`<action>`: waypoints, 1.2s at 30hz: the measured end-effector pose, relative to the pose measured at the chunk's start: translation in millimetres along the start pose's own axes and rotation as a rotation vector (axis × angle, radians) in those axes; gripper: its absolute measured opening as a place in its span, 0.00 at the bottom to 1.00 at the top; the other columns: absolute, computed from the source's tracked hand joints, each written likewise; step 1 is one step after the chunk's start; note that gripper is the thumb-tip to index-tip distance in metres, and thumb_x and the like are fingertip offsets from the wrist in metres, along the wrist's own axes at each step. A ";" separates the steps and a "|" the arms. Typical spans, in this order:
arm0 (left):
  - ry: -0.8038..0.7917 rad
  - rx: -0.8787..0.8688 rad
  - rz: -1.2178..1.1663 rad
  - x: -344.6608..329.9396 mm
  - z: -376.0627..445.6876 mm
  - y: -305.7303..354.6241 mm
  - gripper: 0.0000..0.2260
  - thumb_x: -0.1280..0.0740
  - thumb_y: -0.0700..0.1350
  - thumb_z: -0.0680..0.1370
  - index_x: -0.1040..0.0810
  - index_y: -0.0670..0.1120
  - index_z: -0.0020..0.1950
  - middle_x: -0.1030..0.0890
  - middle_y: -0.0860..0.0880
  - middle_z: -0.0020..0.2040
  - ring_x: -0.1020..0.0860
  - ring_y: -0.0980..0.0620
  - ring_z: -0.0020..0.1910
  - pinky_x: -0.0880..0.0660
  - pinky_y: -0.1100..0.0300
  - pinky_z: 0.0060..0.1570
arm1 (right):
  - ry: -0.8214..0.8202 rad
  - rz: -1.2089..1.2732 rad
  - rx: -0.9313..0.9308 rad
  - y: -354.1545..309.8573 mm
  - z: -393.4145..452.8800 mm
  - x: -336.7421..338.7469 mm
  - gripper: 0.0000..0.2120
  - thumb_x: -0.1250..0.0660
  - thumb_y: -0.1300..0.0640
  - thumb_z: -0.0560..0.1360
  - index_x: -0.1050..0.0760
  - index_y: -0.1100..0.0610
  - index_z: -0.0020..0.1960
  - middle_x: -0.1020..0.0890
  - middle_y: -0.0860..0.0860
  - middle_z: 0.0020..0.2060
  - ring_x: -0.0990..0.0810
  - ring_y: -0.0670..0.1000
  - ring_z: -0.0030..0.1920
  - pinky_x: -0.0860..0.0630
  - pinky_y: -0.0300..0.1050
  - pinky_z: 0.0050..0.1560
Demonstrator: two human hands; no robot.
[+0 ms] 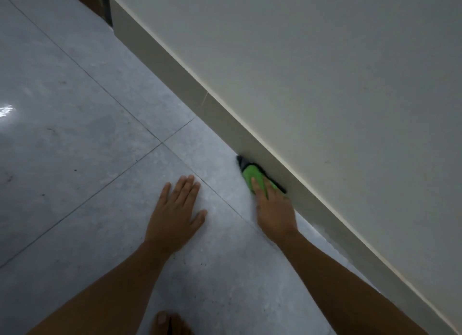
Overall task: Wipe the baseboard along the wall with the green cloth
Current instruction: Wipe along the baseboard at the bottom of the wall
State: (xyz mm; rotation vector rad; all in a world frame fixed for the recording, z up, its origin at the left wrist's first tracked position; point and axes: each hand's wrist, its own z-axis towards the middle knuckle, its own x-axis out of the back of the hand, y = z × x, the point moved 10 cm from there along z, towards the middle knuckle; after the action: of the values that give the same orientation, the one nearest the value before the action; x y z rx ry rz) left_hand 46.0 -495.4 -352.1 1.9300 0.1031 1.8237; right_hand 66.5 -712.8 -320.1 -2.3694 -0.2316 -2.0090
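Note:
A beige baseboard (205,102) runs diagonally from the upper left to the lower right under a pale wall. A green cloth (252,174) with a dark edge is pressed flat against the foot of the baseboard, where it meets the floor. My right hand (273,211) holds the cloth there, fingers stretched over it. My left hand (175,216) lies flat on the floor tile to the left, fingers spread, holding nothing.
The grey glossy floor tiles (75,134) carry small dark specks of dirt. A dark door frame (100,2) ends the baseboard at the top left. Toes of a bare foot (167,322) show at the bottom edge.

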 end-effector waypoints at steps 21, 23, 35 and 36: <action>-0.005 0.023 -0.030 3.2 0.7 3.0 0.30 0.45 0.58 0.77 0.34 0.39 0.72 0.34 0.41 0.73 0.39 0.45 0.74 0.48 0.46 0.72 | -0.084 -0.027 -0.257 65.6 -79.4 -11.5 0.32 0.35 0.68 0.72 0.40 0.58 0.74 0.32 0.59 0.70 0.28 0.61 0.66 0.32 0.54 0.65; -0.014 0.028 -0.023 1.4 -0.3 1.8 0.30 0.46 0.58 0.77 0.35 0.39 0.73 0.35 0.41 0.74 0.40 0.45 0.74 0.49 0.46 0.72 | -0.059 -0.046 -0.163 33.1 -44.8 -4.6 0.32 0.40 0.67 0.73 0.44 0.57 0.76 0.35 0.58 0.73 0.31 0.60 0.68 0.33 0.53 0.66; -0.233 0.116 0.117 -1.8 -0.6 3.0 0.31 0.57 0.60 0.80 0.61 0.44 0.77 0.59 0.44 0.78 0.62 0.47 0.76 0.62 0.48 0.72 | -0.131 -0.030 -0.021 -6.5 6.6 15.4 0.32 0.44 0.62 0.77 0.52 0.48 0.77 0.41 0.56 0.75 0.35 0.60 0.69 0.35 0.54 0.66; -0.266 0.151 0.151 -2.0 -1.8 6.2 0.31 0.55 0.57 0.81 0.62 0.43 0.77 0.61 0.43 0.78 0.63 0.46 0.76 0.62 0.46 0.73 | -0.114 -0.054 -0.036 7.5 -10.0 11.3 0.33 0.41 0.62 0.75 0.48 0.49 0.76 0.36 0.58 0.73 0.31 0.61 0.66 0.31 0.55 0.62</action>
State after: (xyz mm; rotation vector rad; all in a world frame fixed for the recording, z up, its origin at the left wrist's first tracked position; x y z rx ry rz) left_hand 42.4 -501.1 -351.5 2.3253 0.0071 1.6726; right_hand 59.4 -720.2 -306.8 -2.5299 -0.2663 -1.9175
